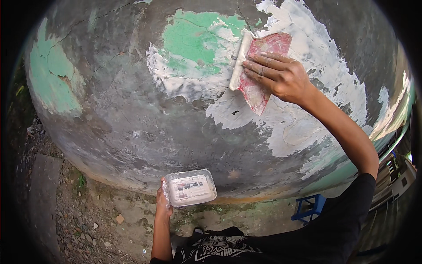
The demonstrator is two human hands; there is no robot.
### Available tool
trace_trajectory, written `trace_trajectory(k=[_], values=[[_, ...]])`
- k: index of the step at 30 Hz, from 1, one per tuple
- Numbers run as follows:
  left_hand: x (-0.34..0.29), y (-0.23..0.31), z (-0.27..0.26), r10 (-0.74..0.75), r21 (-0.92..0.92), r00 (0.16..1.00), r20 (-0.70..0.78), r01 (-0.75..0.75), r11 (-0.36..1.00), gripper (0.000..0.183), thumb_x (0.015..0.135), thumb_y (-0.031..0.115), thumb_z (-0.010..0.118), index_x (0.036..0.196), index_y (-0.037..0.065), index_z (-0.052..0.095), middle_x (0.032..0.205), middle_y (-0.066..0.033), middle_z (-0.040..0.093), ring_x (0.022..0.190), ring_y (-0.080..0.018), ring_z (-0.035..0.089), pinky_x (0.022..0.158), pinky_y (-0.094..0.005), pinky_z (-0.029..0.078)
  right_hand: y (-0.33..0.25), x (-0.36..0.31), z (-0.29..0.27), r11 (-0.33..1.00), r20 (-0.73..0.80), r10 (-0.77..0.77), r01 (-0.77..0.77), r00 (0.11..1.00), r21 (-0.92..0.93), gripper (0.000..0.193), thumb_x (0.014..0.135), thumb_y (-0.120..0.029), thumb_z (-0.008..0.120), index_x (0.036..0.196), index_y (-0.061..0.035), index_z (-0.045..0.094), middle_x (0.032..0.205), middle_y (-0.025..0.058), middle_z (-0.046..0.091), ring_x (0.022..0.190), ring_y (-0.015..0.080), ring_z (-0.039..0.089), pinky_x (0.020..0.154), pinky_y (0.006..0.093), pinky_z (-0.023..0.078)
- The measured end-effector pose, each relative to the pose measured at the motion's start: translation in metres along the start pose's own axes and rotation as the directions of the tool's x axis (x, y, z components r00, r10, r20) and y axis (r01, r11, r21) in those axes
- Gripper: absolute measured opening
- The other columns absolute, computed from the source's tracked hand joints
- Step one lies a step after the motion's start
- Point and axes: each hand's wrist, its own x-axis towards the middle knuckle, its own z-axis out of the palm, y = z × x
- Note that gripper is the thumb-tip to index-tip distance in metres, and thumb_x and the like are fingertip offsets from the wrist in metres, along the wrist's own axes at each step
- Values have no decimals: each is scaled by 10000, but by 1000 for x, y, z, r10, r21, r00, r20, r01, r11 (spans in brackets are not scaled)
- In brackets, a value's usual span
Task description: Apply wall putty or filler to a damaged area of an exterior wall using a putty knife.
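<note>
My right hand grips a red putty spreader smeared with white, its fingers laid over the blade against the wall. A thick roll of white putty clings along the spreader's left edge. Just left of it, wet-looking white putty partly covers a green paint patch on the grey wall. Lower down, my left hand holds a clear plastic tub by its left side, away from the wall work. White putty lies in the tub. White smudges mark both hands.
Another green patch with cracks is at the wall's far left. Below the wall, a blue plastic stool stands to the right. Stones and rubble lie on the ground at the lower left.
</note>
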Motion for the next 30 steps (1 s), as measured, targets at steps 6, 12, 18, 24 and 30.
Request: trace_trajectory(k=[6,12,18,24,30], values=[[1,1,9,-1,10,1000,17,1,1000,535,992,495,471,1166,3,589,1089,-117,667,953,-220,668,857,-360,543,8,46,30,994,-49,-53,48,997,-94,349,808,-138,571,1132,-113,698,1277,17,639,1172,169,614,969,301,519],[10,-5,-2,-10,-9,1000,1,10,1000,527,980,512,492,1112,16,613,1039,-95,682,919,-193,675,816,-330,555,6,-1,24,997,26,32,-31,999,-71,390,834,-145,546,1203,-95,661,1300,22,624,1196,167,598,996,303,504],[14,-10,-5,-16,-21,1000,7,16,1000,520,976,515,497,1099,24,615,1026,-90,684,914,-191,676,812,-330,556,9,-12,-10,999,51,6,-4,999,-52,337,818,-135,576,1129,-95,699,1233,22,664,1152,177,629,948,316,533],[6,-15,7,-44,-25,999,22,45,999,511,980,507,497,1099,24,615,1013,-88,683,897,-192,674,809,-333,556,11,30,23,996,-62,-32,26,998,-85,367,801,-137,581,1151,-97,684,1265,16,647,1156,177,625,941,301,532],[9,-13,6,-25,-8,1000,17,25,1000,515,985,502,489,1103,15,611,999,-105,687,878,-206,683,802,-346,560,7,-16,16,992,20,57,-55,998,-112,355,821,-125,586,1163,-107,676,1297,12,625,1179,161,606,957,278,518]])
